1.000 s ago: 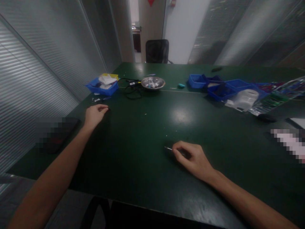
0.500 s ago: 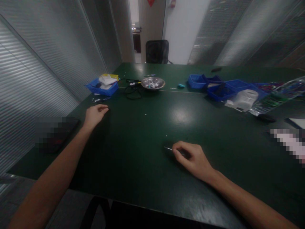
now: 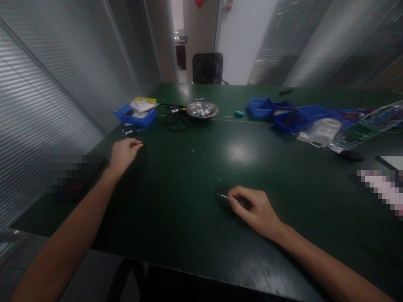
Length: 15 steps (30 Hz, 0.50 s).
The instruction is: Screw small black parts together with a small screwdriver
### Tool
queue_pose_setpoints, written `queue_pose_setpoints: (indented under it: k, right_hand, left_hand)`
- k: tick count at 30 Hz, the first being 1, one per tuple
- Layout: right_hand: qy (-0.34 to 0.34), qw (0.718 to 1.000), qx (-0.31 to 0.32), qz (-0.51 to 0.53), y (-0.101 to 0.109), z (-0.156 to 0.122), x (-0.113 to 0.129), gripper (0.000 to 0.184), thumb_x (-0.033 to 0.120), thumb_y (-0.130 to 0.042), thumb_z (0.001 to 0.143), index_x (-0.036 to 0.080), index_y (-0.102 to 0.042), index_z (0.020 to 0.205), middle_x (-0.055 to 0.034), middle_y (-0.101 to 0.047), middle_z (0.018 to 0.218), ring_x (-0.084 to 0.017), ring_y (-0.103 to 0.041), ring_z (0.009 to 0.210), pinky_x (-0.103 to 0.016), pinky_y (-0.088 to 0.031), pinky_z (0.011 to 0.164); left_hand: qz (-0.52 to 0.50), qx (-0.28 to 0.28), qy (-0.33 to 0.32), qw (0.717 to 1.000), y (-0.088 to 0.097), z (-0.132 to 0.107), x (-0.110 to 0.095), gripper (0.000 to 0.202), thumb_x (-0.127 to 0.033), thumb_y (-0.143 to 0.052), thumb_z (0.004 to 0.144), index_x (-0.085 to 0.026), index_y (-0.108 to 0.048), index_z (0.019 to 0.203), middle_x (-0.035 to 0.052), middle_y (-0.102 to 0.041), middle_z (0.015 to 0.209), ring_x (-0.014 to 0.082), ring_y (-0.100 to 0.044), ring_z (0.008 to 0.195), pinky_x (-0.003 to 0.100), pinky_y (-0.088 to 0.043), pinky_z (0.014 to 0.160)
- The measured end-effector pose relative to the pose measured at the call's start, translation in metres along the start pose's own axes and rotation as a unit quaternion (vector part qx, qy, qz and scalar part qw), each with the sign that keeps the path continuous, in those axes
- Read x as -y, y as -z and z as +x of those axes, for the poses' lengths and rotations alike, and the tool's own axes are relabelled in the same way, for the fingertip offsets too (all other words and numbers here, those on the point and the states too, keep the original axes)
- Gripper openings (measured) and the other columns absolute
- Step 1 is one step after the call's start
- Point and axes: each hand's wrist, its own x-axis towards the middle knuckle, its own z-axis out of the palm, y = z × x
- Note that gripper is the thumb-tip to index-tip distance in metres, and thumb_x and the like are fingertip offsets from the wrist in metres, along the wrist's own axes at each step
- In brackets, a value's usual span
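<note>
My right hand [image 3: 256, 209] rests low over the green table [image 3: 176, 201], its thumb and fingers pinched round a thin metal rod [image 3: 222, 195]. Only the rod's slim silvery end shows, pointing left; my fingers hide the rest, so its kind is unclear. Farther off on the left, my left hand [image 3: 125, 155] reaches out with fingertips pressed together at the tabletop. Whatever it pinches, if anything, is too small to make out. Just beyond it lie small dark and white bits [image 3: 130, 133] in front of a blue bin [image 3: 143, 120].
A metal bowl [image 3: 214, 110] with small white pieces stands at the back centre, beside black cables [image 3: 176, 129]. Blue bins [image 3: 260, 110], a white plastic basket [image 3: 325, 131] and a clear bottle [image 3: 362, 130] are at the right. Tiny scraps lie mid-table.
My left hand's fingertips have drawn slightly closer together at the same place. My right hand and the rod look unmoved.
</note>
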Motion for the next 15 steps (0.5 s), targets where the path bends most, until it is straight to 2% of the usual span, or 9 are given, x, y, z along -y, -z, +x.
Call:
queue_pose_setpoints:
  k: [3,8,15]
  right_hand:
    - [0.000,1.000,0.002,0.003,0.000,0.000,0.001,0.016,0.024,-0.056,0.098,0.019,-0.068,0.088,0.0001,-0.068,0.076,-0.014,-0.062,0.061,-0.025,-0.044,0.058]
    - [-0.002,1.000,0.004,0.000,0.000,-0.001,-0.001,0.016,0.025,-0.057,0.098,0.019,-0.069,0.089,0.0002,-0.069,0.076,-0.014,-0.063,0.062,-0.025,-0.046,0.060]
    - [0.003,1.000,-0.004,0.001,-0.001,0.000,0.000,0.016,0.024,-0.056,0.098,0.019,-0.069,0.089,-0.0001,-0.069,0.075,-0.014,-0.062,0.061,-0.025,-0.045,0.058]
  left_hand:
    - [0.018,0.001,-0.027,0.999,0.001,-0.002,-0.002,0.031,-0.043,-0.059,0.093,-0.025,-0.078,0.107,0.0081,-0.077,0.112,0.0289,-0.070,0.101,0.037,-0.049,0.093]
    - [0.078,0.027,-0.036,0.996,0.007,-0.005,-0.010,0.035,-0.042,-0.053,0.097,-0.022,-0.078,0.113,0.0082,-0.075,0.121,0.0296,-0.068,0.111,0.037,-0.046,0.100]
    - [0.086,0.019,-0.019,0.996,0.009,-0.007,-0.016,0.032,-0.041,-0.055,0.097,-0.022,-0.078,0.110,0.0075,-0.078,0.110,0.0274,-0.071,0.098,0.034,-0.049,0.089]
